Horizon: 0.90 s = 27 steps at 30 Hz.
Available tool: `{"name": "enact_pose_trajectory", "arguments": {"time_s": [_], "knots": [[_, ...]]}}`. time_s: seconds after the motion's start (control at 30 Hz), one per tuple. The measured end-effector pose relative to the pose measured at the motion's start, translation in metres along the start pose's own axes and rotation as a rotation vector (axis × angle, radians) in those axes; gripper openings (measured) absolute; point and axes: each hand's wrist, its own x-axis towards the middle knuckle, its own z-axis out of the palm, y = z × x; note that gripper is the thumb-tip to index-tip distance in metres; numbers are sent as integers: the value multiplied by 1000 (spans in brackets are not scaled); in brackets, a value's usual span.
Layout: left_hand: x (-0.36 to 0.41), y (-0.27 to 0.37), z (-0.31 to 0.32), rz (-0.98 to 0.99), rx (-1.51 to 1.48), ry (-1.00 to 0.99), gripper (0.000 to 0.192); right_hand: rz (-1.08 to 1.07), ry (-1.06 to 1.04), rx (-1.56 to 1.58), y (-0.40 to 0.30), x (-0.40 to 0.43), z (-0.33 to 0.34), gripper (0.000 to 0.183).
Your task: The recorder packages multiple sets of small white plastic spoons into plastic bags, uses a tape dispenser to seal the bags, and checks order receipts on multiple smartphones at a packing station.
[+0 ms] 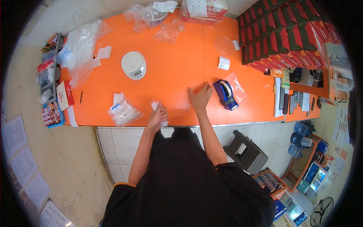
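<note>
My left hand [157,115] is closed around a bundle of white items in clear plastic [154,105] near the front edge of the orange table [173,68]. My right hand [202,98] rests on the table, fingers spread, at what looks like a thin clear plastic sheet or bag [184,106], hard to make out. Just right of it stands a blue tape dispenser [226,95] with a roll of tape, partly over a clear plastic bag [239,88]. To the left of my left hand lies a clear bag of white wrapped items [124,111] with a blue label.
A white digital kitchen scale [133,65] stands at the middle left. Large plastic bags [82,45] lie at the far left. Red and black boxes [283,37] are stacked at the back right. A printed slip [224,63] and a round clear lid [224,45] lie nearer the middle.
</note>
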Motion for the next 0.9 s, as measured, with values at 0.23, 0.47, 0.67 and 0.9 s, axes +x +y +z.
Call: {"name": "enact_pose_trajectory", "arguments": {"time_s": [0.23,0.47,0.67,0.9], "knots": [[-7,-5,-6,1,5,36,38,47,-107,336,4,6,14,51],[7,-4,-1,75,15,105,38,135,-79,700,5,20,13,39],[37,13,28,221,202,123,39,127,-100,1253,7,43,-26,37],[44,13,72,42,320,-87,43,67,-238,1378,-53,6,-74,39]]}}
